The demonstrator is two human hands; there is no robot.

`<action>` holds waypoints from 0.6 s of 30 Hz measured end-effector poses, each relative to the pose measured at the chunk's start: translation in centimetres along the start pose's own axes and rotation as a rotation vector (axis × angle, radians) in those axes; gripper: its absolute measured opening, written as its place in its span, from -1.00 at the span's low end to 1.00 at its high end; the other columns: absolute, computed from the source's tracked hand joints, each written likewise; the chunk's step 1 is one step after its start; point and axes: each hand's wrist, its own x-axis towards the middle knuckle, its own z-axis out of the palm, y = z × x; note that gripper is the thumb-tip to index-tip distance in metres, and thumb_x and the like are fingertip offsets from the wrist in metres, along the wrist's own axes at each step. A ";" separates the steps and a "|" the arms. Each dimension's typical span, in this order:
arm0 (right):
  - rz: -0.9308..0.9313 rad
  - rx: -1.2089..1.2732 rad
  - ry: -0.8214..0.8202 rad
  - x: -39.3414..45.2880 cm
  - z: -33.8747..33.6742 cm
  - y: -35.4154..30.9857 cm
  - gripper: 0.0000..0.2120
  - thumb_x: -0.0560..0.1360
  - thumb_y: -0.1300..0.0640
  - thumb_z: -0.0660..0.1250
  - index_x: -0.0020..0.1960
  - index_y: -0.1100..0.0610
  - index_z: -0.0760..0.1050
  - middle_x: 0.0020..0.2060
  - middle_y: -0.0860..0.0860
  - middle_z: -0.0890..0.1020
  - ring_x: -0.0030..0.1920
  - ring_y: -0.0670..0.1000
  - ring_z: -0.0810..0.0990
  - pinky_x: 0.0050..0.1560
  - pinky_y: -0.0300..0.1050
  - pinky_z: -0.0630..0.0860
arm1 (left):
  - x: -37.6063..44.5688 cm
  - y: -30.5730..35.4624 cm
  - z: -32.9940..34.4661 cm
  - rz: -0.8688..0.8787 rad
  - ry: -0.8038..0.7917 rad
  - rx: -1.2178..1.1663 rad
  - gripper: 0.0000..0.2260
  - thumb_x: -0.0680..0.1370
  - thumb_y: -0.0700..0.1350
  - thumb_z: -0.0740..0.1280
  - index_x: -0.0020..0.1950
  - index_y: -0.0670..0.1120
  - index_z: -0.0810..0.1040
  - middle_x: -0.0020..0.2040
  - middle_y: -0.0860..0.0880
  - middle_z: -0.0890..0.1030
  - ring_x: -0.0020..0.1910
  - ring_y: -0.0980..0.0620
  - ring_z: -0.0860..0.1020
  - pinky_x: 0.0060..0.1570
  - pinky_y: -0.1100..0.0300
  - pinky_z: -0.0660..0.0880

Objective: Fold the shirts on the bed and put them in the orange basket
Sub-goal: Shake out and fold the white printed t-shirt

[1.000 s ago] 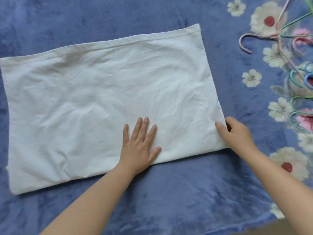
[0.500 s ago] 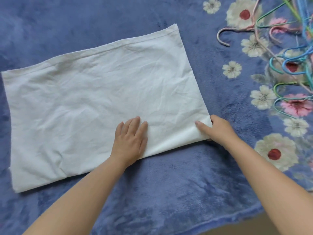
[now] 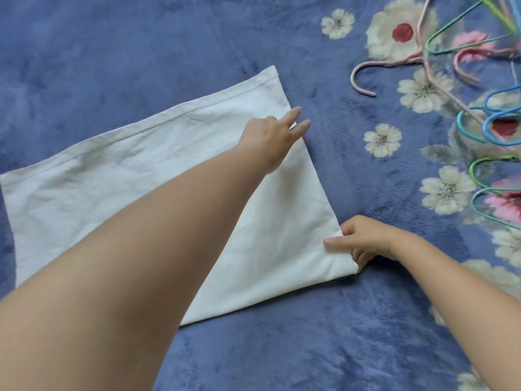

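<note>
The left arm stretches far forward, its hand (image 3: 272, 135) with straight fingers pointing away. The right hand (image 3: 363, 239) stays nearer, its fingers and thumb pinching together.

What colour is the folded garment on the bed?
White, plain; the folded garment shows clearest in the head view.

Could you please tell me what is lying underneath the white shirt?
The white shirt lies flat on the blue floral blanket. Right hand fingers tuck under its near corner; anything else beneath is covered.

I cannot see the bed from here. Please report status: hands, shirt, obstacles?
Left hand open, reaching over shirt's far right edge. Right hand pinches near right corner. Hangers lie apart, right.
</note>
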 end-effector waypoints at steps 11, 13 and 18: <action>0.005 0.052 0.006 1.4 -0.8 0.6 -0.76 0.44 0.12 0.40 -0.27 0.28 0.47 -0.56 0.07 0.50 -0.57 -0.05 0.51 -0.52 -0.19 0.54 | 5.2 -0.2 -0.2 -0.068 -0.372 0.274 -0.75 0.52 -0.27 0.21 0.18 -0.12 0.50 0.18 -0.03 0.51 0.16 -0.10 0.51 -0.11 0.15 0.39; 0.017 0.064 -0.026 1.3 -1.1 0.6 -0.78 0.44 0.14 0.41 -0.28 0.26 0.49 -0.53 0.08 0.53 -0.55 -0.05 0.53 -0.48 -0.19 0.55 | 5.4 -0.2 -0.4 -0.081 -0.399 0.267 -0.76 0.52 -0.26 0.22 0.16 -0.12 0.52 0.16 -0.03 0.52 0.15 -0.10 0.51 -0.04 0.14 0.42; 0.081 0.067 -0.253 0.4 -2.2 -0.7 -0.73 0.19 0.10 0.45 -0.17 0.22 0.58 -0.39 0.09 0.65 -0.43 -0.02 0.61 -0.36 -0.16 0.60 | 4.6 -1.4 -0.6 -0.042 -0.291 0.236 -0.73 0.56 -0.30 0.15 0.21 -0.14 0.51 0.21 -0.06 0.48 0.22 -0.12 0.46 -0.11 0.15 0.30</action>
